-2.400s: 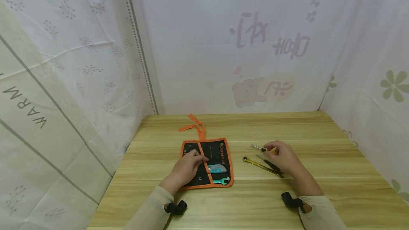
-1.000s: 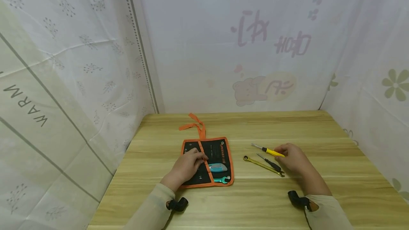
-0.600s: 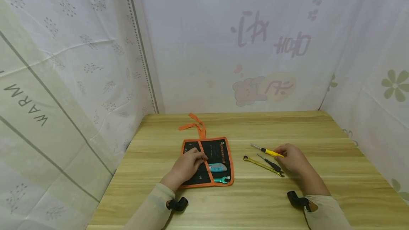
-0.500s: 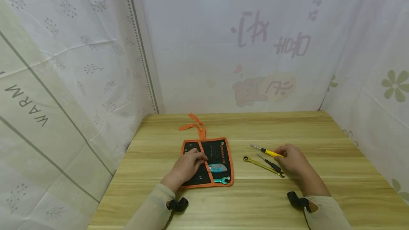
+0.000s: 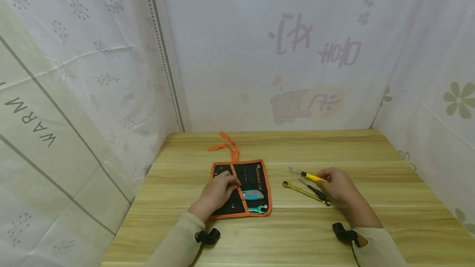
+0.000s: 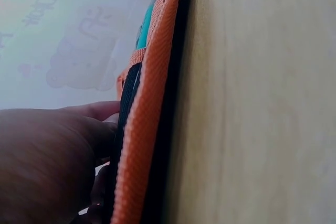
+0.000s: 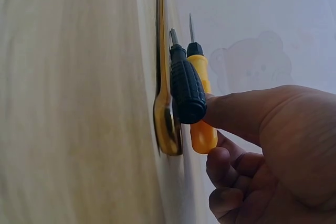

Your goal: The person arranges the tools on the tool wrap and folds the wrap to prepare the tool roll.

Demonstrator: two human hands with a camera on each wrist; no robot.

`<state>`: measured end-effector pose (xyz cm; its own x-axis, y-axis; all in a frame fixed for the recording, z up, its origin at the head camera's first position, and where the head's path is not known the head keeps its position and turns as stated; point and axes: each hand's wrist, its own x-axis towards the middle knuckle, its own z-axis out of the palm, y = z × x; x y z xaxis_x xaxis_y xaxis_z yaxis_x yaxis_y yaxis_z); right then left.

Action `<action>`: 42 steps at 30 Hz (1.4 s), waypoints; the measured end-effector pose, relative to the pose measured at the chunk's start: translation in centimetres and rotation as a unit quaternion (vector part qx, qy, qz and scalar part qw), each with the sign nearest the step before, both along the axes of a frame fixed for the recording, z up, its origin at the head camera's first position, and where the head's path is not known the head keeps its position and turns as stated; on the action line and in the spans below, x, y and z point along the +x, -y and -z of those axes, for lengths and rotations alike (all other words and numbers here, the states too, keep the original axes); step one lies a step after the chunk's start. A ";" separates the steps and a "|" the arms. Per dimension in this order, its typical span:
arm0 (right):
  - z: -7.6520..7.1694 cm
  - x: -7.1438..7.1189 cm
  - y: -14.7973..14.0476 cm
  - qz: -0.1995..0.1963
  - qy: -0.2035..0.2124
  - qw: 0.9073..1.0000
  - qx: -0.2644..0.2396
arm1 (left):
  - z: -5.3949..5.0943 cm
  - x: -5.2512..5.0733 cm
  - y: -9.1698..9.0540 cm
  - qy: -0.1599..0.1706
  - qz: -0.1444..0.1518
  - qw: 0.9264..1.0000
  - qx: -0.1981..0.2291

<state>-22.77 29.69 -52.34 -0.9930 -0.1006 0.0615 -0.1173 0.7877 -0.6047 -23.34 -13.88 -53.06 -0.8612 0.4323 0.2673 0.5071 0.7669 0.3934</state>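
Observation:
A black tool pouch with orange edging (image 5: 256, 176) lies unrolled on the wooden table. In its pockets sit a teal utility knife (image 5: 253, 195) and a green open-end wrench (image 5: 257, 209). My left hand (image 5: 219, 193) rests over the pouch, thumb and forefinger pinching the orange pocket edge; the wrist view shows the fingers partly hidden behind the fabric. To the right, my right hand (image 5: 335, 182) pinches the handle of a yellow screwdriver (image 5: 313, 177), shaft pointing left. A black-handled screwdriver (image 5: 315, 190) and a gold ratchet wrench (image 5: 302, 192) lie just nearer to me.
Orange tie straps (image 5: 231, 147) stretch from the pouch toward the table's back. Printed curtains (image 5: 241, 52) hang behind and at both sides of the wooden table (image 5: 274, 238). Black devices (image 5: 208, 237) are worn on both wrists.
My right hand shifted right along the yellow screwdriver, uncovering its handle, then moved slightly left with the screwdriver. My left hand and the pouch have stayed nearly still.

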 end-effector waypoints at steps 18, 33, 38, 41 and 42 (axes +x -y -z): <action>-0.5 -0.1 1.6 -0.012 -0.007 1.000 -0.012 | 0.2 -0.1 -0.4 -0.010 -0.009 1.000 -0.001; -1.2 -0.1 3.6 -0.023 -0.019 1.000 -0.002 | 0.6 -0.2 -0.4 -0.027 -0.007 1.000 -0.006; -1.3 -0.3 4.3 -0.035 -0.022 0.999 0.003 | 0.6 -0.2 -0.4 -0.026 -0.010 1.000 -0.007; -1.3 -0.5 4.5 -0.042 -0.018 0.999 0.005 | 0.6 -0.2 -0.5 -0.025 -0.011 1.000 -0.004; -1.3 -0.6 4.6 -0.045 -0.016 0.999 0.005 | 0.6 -0.1 -0.5 -0.026 -0.011 1.000 -0.003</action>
<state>-23.36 25.07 -51.03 -0.9773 -0.1908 0.0923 -0.2079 0.7794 -0.5910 -23.49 -13.40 -53.64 -0.8556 0.4155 0.3089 0.5098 0.7801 0.3627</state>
